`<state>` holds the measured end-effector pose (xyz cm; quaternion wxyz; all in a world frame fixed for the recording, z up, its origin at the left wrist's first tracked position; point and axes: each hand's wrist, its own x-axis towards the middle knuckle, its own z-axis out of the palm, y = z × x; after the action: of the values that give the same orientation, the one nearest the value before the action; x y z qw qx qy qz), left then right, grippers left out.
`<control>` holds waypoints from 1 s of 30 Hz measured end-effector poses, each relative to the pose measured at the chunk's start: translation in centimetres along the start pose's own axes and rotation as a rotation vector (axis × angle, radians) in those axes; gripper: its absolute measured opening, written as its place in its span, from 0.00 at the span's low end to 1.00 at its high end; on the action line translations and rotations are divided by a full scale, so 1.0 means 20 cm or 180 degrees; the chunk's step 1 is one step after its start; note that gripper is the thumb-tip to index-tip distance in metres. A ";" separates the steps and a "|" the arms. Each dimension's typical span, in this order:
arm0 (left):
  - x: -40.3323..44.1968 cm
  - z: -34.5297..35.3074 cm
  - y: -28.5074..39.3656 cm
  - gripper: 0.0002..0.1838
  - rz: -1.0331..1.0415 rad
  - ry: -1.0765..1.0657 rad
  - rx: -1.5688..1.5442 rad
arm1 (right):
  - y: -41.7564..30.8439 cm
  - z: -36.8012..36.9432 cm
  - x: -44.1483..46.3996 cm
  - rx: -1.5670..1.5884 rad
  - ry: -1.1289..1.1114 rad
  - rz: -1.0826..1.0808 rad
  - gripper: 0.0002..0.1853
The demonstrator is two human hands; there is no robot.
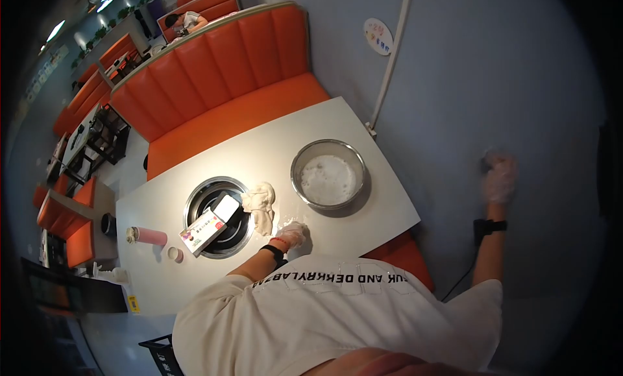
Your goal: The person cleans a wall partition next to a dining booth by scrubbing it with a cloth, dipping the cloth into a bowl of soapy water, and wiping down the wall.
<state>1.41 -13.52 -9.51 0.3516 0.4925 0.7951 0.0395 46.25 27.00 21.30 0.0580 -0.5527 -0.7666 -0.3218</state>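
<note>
My left hand [293,234], in a thin clear glove, rests on the white table [370,223] near its front edge, beside a wet patch. Its fingers seem to lie flat, with nothing visible in them. A crumpled off-white cloth [260,207] lies just beyond it. Out to the right, my right hand [500,181], also gloved, is up at the grey-blue wall [454,110]. Its fingers are closed around a small dark thing, too blurred to name. A metal bowl [329,175] of foamy water stands on the table between my hands.
A round black hotpot recess [202,197] is set in the table, with a tissue box [202,232] and a white phone-like slab [226,208] over it. Left are a pink bottle [150,236] and a small cup [174,254]. An orange bench [240,107] stands behind; a person [188,22] sits farther back.
</note>
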 end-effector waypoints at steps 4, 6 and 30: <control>-0.01 0.00 0.12 0.29 -0.0065 -0.0369 0.0710 | 0.35 -0.19 0.19 -0.0198 0.1133 0.0263 0.22; -0.05 -0.04 0.15 0.29 -0.0119 -0.0535 0.0694 | 0.57 -0.30 0.30 -0.0360 0.1695 0.0396 0.22; 0.24 0.03 0.10 0.22 0.0045 -0.1147 0.1378 | 0.41 -0.65 0.58 -0.0709 0.2820 0.1589 0.20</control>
<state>2.03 -8.82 -11.69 0.3736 0.5608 0.7063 -0.2170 45.62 30.69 40.17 0.3927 -0.5322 -0.4744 -0.5809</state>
